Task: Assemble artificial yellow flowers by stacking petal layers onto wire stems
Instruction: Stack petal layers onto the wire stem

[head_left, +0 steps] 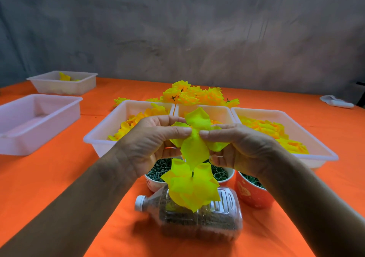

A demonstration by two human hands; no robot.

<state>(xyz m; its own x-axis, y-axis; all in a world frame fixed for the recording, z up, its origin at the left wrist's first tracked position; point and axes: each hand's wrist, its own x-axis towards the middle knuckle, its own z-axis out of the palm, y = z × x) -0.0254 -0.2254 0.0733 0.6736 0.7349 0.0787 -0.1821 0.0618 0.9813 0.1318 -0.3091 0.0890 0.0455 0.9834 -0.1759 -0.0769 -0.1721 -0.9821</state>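
2 hands meet above the tabletop's near edge: your left hand (152,138) and right hand (237,146) each pinch 1 yellow petal layer (194,138) (thumbs on top), held over the stacked petals (192,185) on a wire stem (192,173).

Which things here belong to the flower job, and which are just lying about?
In use: yellow fabric petal layer held by left hand and right hand; stacked yellow petals on the green wire stem; white plastic trays of yellow petals.

Lying about: empty white plastic tray; white folded cloth.
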